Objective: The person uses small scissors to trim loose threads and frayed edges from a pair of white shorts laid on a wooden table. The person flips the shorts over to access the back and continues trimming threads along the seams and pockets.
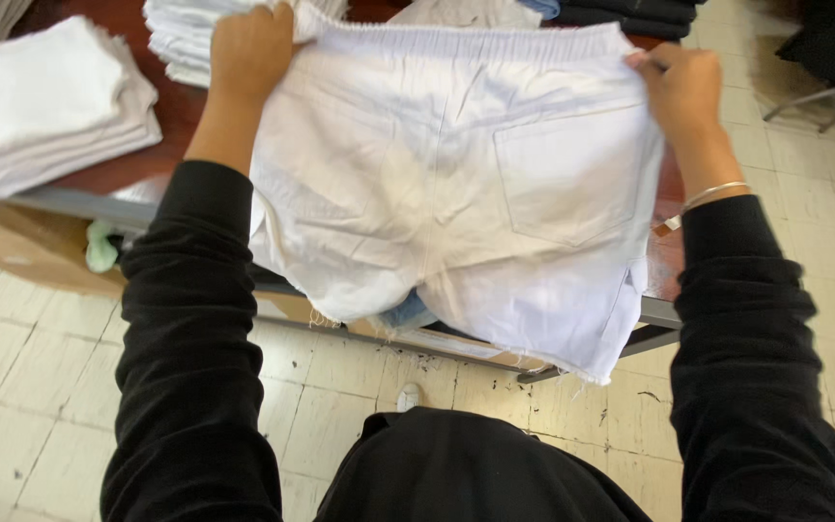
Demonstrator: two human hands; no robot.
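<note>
1. Head view looks straight down past black long sleeves point(195, 319) to a pair of white denim shorts with a gathered elastic waistband and frayed leg hems point(437, 193), held spread out flat in the air above the near edge of a dark red-brown table with a grey metal rim point(79, 198)
2. Left hand point(248, 48) is closed around the left corner of the waistband, fingers curled over the cloth so the fabric bunches under the grip
3. Right hand point(678, 87) pinches the right corner of the waistband, thumb and fingers shut on the edge; a thin silver bangle point(717, 195) sits on that wrist just above the sleeve cuff
4. Shorts face up with their back side showing, a square patch pocket point(567, 174) on the right half; the legs hang down past the table rim over the pale tiled floor point(31, 387)
5. Something of blue cloth point(406, 314) peeks out just beneath the crotch of the shorts
6. On the table to the left lies a stack of folded white garments point(41, 106); a second white folded pile point(181, 39) sits behind the left hand, partly hidden by it
7. Dark folded clothes point(630, 12) lie at the far edge of the table, beyond the waistband
</note>
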